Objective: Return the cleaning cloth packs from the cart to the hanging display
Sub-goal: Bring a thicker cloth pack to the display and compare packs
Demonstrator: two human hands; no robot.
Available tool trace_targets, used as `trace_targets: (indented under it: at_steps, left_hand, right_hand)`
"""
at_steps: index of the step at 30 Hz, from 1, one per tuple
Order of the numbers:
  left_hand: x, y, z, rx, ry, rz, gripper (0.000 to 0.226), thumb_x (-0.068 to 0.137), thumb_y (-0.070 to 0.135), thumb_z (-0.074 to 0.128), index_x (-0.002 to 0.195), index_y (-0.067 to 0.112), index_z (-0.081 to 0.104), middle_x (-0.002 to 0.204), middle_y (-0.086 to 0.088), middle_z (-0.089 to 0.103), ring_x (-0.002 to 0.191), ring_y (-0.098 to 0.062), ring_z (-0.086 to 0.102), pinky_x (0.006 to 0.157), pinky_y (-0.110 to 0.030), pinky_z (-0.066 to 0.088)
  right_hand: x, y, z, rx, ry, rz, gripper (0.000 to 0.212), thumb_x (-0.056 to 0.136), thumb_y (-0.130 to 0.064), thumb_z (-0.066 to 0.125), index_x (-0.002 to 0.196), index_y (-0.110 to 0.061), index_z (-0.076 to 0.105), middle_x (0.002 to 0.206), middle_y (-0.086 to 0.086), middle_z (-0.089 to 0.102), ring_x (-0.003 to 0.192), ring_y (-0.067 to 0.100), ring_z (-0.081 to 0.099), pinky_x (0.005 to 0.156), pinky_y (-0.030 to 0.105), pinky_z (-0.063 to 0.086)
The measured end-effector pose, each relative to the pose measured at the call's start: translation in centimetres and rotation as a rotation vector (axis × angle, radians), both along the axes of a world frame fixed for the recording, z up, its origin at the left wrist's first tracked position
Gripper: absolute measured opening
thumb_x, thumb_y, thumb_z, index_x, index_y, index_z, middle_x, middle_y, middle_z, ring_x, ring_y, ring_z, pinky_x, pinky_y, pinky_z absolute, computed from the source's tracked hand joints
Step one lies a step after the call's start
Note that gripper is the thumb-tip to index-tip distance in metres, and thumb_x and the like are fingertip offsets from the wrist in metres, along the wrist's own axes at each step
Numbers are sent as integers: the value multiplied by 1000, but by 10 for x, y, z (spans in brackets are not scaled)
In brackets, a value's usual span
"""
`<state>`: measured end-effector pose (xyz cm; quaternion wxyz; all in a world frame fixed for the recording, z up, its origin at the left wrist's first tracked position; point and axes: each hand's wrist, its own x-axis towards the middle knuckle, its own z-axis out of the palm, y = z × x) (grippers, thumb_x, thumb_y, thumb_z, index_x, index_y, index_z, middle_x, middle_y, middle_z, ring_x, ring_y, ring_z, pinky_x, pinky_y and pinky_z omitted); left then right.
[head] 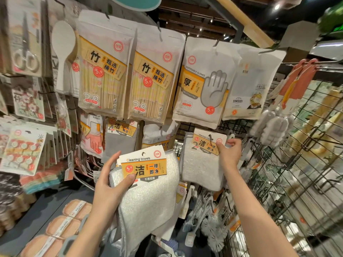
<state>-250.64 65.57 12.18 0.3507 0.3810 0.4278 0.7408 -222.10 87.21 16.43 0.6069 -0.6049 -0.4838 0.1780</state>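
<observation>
The left hand [109, 184] grips a stack of white fluffy cleaning cloth packs with orange-and-white card headers [148, 186], thumb pressed on the front label, fingers curled behind, held low in front of the display. The right hand [229, 153] pinches the card header of another white cloth pack [202, 164] hanging at the black wire grid rack [289, 182], just below a white disposable-glove pouch [202, 84].

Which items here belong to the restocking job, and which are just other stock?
Job: cleaning towel pack held by the left hand; second towel pack pinched at its card by the right hand.
Other stock: bamboo chopstick packs, disposable gloves pack, scissors.
</observation>
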Motion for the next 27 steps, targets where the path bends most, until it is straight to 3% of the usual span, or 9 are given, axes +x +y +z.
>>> trace_targets:
  at_steps: [2,6,12,16,20,25,27]
  left_hand:
    - [0,0,0,0,2,6,67,74,-1,74,115,51,60,119,9,65,98,-12,68,65,-20,55]
    - [-1,-1,1,-7,-8,3,68,74,0,74,115,52,60,116,14,66,99,-10,68,66,-19,55]
    - [1,-4,4,0,-13,15,64,75,-2,73,110,51,63,122,4,64,104,-15,66,67,-20,56]
    - [6,-6,9,10,-4,12,67,75,-5,72,111,50,63,109,28,66,97,2,66,64,-16,54]
    - [9,-8,12,7,30,-9,66,76,-2,73,114,51,61,102,38,64,94,15,61,65,-13,53]
    - [13,-8,12,-28,46,-28,64,75,10,77,112,58,60,106,36,64,106,7,60,77,-22,56]
    - [16,-8,12,-33,51,-31,62,73,14,78,112,58,60,105,35,64,106,4,60,80,-24,56]
  right_hand:
    - [-1,1,1,-11,-35,-16,33,77,-22,74,89,-15,45,91,-1,49,82,16,45,61,28,30]
    - [-2,2,4,-23,-74,-23,27,78,-20,74,87,-14,48,95,1,48,81,14,44,63,28,28]
    - [0,-9,5,-30,-103,7,24,80,-21,73,94,-15,56,104,2,47,88,13,46,72,24,32]
    - [-1,-29,8,-26,-150,34,23,82,-21,71,99,-16,56,117,5,43,97,16,50,82,27,40]
    - [-10,-55,16,35,-156,110,21,84,-22,69,99,-18,54,113,1,39,97,17,50,86,27,41]
    - [-33,-85,33,39,-54,264,21,84,-20,69,100,-20,56,118,4,46,99,15,53,86,24,44]
    - [-43,-97,37,52,-48,342,21,84,-18,69,100,-20,55,118,7,51,94,12,54,77,14,44]
